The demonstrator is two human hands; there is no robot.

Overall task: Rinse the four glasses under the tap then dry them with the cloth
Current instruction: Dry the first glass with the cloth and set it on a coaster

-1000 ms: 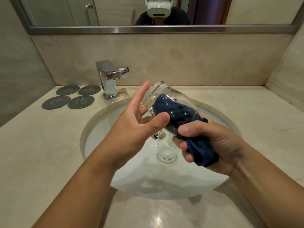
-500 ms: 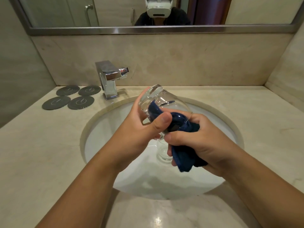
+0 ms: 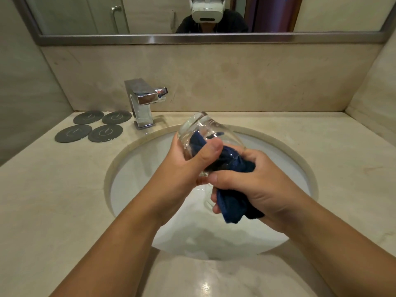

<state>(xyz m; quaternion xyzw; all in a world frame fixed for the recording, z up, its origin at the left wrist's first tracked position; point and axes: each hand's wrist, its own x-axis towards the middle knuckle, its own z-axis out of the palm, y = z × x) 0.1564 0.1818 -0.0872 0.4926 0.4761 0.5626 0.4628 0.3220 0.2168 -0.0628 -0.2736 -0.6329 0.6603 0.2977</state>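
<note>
Glass: the clear, round drinking glass (image 3: 200,126) is in the air above the sink. It is tilted, with its thick base up toward the tap and its mouth down toward the person's right side.
Cloth: part of the dark blue terry cloth (image 3: 233,209) is pushed into the mouth of the glass and shows through its wall. The rest hangs bunched below.
Left hand: the left hand (image 3: 184,166) grips the glass round its wall, thumb across the near side and fingers behind.
Right hand: the right hand (image 3: 257,185) is curled tightly round the bunched cloth at the glass's mouth, thumb on top.
Second glass: another clear glass (image 3: 206,203) shows faintly in the basin under the hands, mostly hidden.
Sink: the round white basin (image 3: 137,168) is sunk into the bench.
Tap: the square chrome tap (image 3: 143,101) stands on the bench behind the basin's left rim.
Coasters: four dark grey round coasters (image 3: 94,127) lie flat in a two-by-two group just left of the tap.
Bench: beige polished marble bench (image 3: 53,200).
Mirror: a steel-framed mirror (image 3: 150,16) above reflects a person wearing a white headset.
</note>
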